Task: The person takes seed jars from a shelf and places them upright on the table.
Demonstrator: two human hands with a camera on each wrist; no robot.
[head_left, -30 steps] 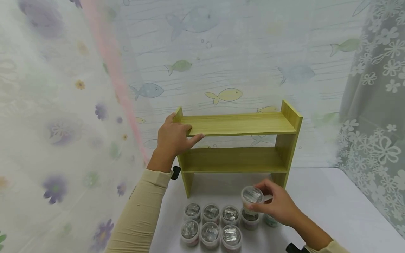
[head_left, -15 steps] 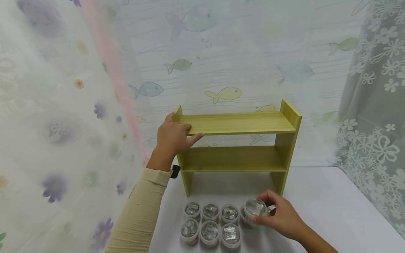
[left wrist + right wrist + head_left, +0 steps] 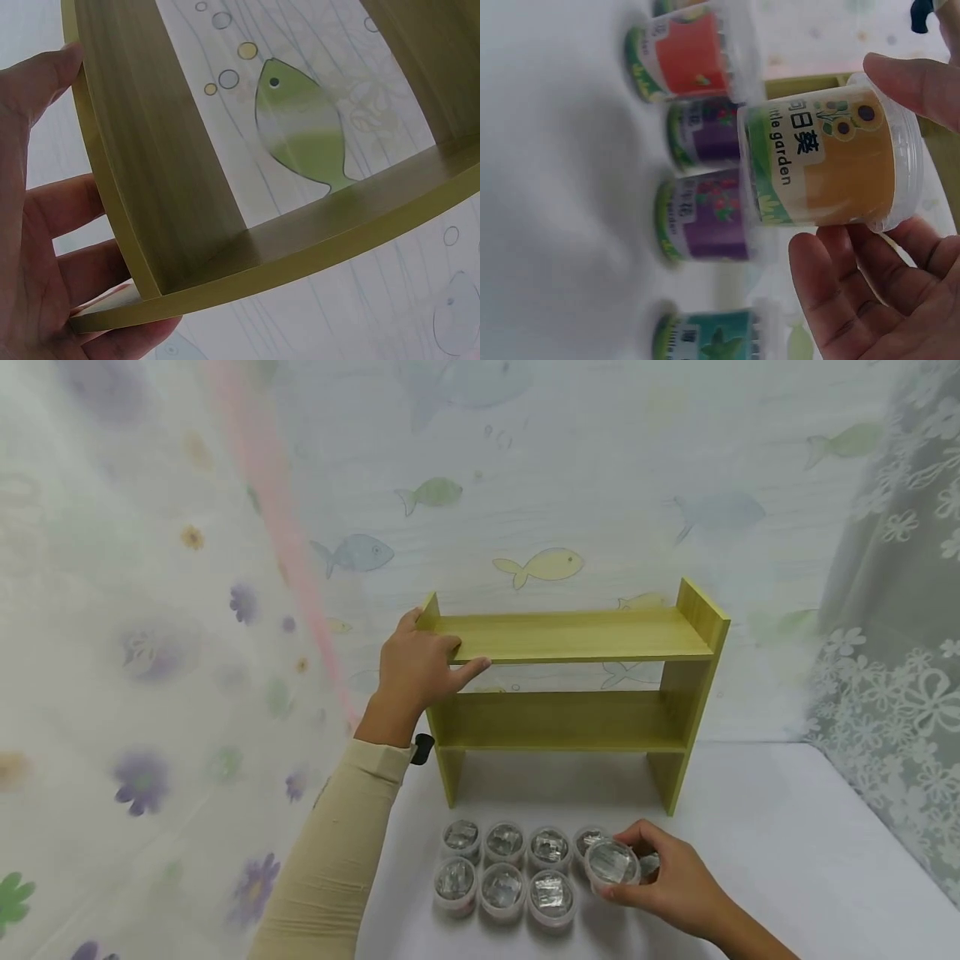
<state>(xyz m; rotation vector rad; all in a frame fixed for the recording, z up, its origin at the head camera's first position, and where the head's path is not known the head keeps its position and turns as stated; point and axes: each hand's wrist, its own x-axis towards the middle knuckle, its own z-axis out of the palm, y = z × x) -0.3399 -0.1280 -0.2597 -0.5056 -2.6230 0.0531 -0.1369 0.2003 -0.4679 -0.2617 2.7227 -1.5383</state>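
In the head view my left hand (image 3: 416, 668) grips the top left corner of a yellow-green wooden shelf (image 3: 570, 639). The left wrist view shows fingers (image 3: 94, 274) wrapped behind the side panel and round a board's corner. My right hand (image 3: 678, 885) pinches a clear-lidded plastic tub (image 3: 612, 862) between thumb and fingers, just in front of the right part of the back row. Up close, the tub (image 3: 829, 157) has an orange sunflower label reading "little garden". It appears raised off the table. Similar tubs (image 3: 502, 892) stand in two rows before the shelf.
Another tub (image 3: 649, 863) is partly hidden behind the right hand. Teal (image 3: 712, 334), purple (image 3: 709, 217) and red (image 3: 690, 56) labelled tubs show in the right wrist view. White cloth covers the table (image 3: 780, 827). Patterned curtains (image 3: 540, 468) hang behind and beside it.
The right hand has lowered the tub and brought it nearer and slightly right, from above the back row to in front of it. The view has tilted slightly; the left hand keeps its grip.
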